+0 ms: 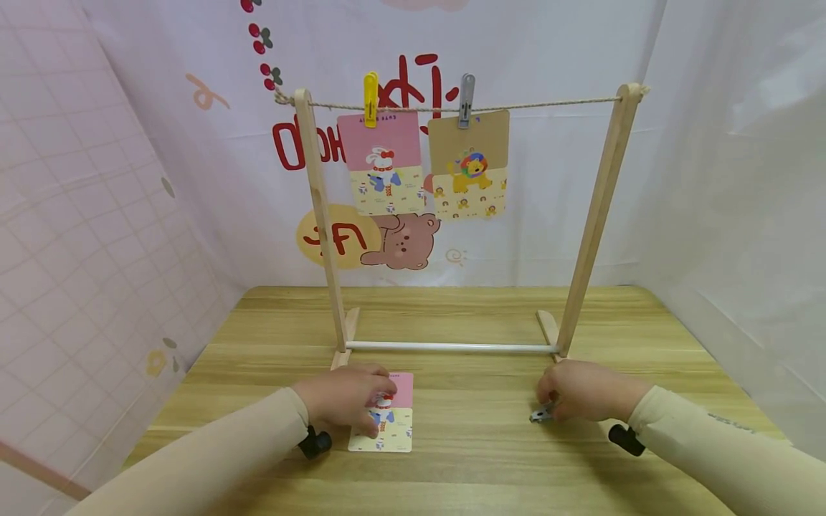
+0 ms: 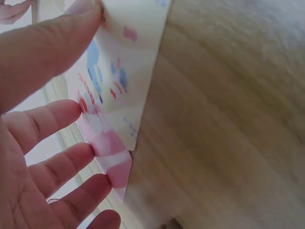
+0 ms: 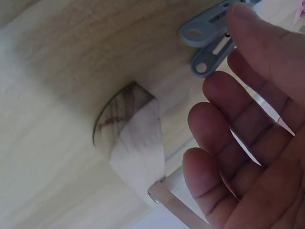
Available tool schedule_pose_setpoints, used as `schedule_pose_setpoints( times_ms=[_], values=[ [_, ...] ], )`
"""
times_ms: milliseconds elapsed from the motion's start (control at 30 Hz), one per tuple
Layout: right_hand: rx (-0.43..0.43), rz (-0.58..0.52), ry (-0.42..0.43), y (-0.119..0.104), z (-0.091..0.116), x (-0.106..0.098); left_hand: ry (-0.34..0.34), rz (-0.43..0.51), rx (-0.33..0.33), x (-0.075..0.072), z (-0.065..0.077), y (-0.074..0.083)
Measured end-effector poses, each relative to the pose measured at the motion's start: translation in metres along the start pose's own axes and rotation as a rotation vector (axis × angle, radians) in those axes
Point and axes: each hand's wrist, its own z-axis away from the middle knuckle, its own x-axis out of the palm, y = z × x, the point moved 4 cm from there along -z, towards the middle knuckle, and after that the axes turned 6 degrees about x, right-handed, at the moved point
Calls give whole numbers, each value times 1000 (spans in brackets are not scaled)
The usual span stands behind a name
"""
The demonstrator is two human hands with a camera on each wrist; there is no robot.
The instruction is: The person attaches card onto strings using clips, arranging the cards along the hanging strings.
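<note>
My left hand (image 1: pixel 342 394) is over a pink-and-yellow rabbit card (image 1: pixel 401 423) lying on the table. In the left wrist view its fingers are spread, with the thumb and several fingertips touching the card (image 2: pixel 112 145). At the right, my right hand (image 1: pixel 590 390) holds a grey-blue clothespin (image 1: pixel 540 416) low over the table. The right wrist view shows the thumb on the clothespin (image 3: pixel 202 31) and the forefinger close beneath; part of the clip is hidden behind the thumb.
A wooden frame (image 1: pixel 596 222) stands behind both hands, with a string (image 1: pixel 548 105) across its top. A yellow clothespin (image 1: pixel 371 100) holds a rabbit card (image 1: pixel 406 136), and a grey clothespin (image 1: pixel 466 100) a lion card (image 1: pixel 445 147). A white rod (image 1: pixel 452 347) joins the feet.
</note>
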Motion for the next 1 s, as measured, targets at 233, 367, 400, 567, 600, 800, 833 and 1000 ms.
schedule_pose_setpoints(
  times_ms=[233,367,400,567,600,800,833,1000],
  values=[
    [-20,27,30,0,-3,5,65,8,-62,-3,-2,-4],
    [-27,37,40,1,-5,7,83,-4,-142,-4,-1,-10],
    [-25,38,41,1,-5,7,81,-5,-154,-4,-1,-12],
    [-17,48,49,3,-7,8,75,8,-185,-5,-1,-14],
    [-16,49,49,3,-7,8,73,11,-192,-5,-2,-15],
    [-35,50,48,3,-8,9,64,25,-211,-7,-3,-19],
    [-37,46,48,3,-8,9,65,30,-209,-7,-4,-19],
    [-9,13,21,3,-6,7,77,51,-199,-6,-5,-22]
  ],
)
